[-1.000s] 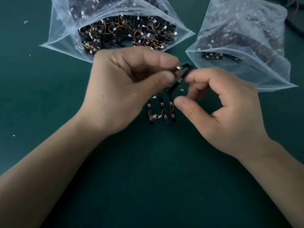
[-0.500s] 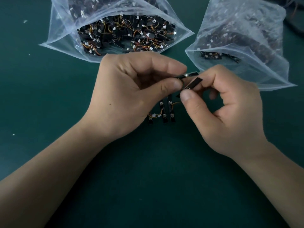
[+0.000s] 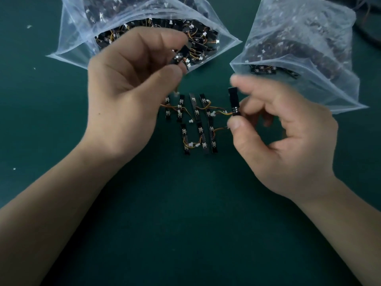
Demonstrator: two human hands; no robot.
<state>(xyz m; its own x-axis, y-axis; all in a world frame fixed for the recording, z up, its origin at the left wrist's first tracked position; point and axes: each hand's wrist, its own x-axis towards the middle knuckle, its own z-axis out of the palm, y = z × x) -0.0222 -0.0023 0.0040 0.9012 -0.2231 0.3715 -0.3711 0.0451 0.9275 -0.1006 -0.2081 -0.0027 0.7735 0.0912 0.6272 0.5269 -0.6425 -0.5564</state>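
L hand (image 3: 132, 96): thumb + fingers pinch black strip (image 3: 179, 55), raised in front of open bag (image 3: 78, 27) mouth. R hand (image 3: 284, 137): pinches second strip (image 3: 233, 102) upright by its wired end, prob. for laying beside sorted row (image 3: 194, 106) on tabletop (image 3: 185, 223). Second bag (image 3: 334, 75) at right, mouth facing person for easy reach.

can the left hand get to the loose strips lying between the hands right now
Probably yes: the loose strips lie uncovered just beside the left hand. But its fingers are pinching a small black strip, so picking one up looks awkward.
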